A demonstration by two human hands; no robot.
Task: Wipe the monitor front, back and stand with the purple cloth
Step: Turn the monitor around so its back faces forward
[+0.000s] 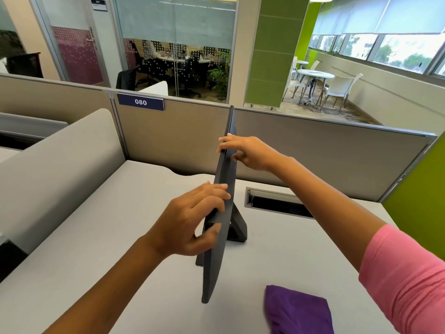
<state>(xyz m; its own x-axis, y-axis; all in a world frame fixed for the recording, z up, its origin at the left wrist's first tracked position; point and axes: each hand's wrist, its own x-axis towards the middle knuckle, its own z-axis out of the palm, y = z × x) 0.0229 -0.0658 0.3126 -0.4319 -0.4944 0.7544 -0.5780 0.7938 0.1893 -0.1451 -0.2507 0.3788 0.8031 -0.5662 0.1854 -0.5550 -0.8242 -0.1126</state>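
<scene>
Your left hand (190, 220) and right hand (250, 153) seemingly clamp fingers on the thin black monitor (220, 213); folded purple cloth (298, 309) lies on the counter (96, 237)

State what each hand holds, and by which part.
Both hold the monitor by its top edge: the left hand near its closer end, the right hand farther along. The cloth lies unheld.
</scene>
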